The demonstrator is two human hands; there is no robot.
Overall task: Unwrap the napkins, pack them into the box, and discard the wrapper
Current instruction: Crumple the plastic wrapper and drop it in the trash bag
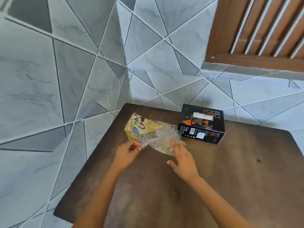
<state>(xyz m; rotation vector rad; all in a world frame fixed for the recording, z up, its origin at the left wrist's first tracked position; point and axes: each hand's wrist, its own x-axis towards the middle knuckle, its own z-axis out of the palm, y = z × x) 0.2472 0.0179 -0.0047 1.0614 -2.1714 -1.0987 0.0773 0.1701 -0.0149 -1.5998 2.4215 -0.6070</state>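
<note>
A crumpled clear plastic wrapper (153, 132) with a yellow printed end lies flat and empty on the dark wooden table (230, 170). My left hand (129, 149) pinches the wrapper's near edge. My right hand (182, 158) rests with fingers spread on the wrapper's right part. A black box (202, 125) with orange triangles stands to the right of the wrapper, and white napkins (202, 116) show through the slot in its top.
The table stands in a corner on a grey tiled floor (49, 79) with white lines. A brown wooden door (256, 30) with white slats is at the upper right. The table's left edge runs close to my left hand.
</note>
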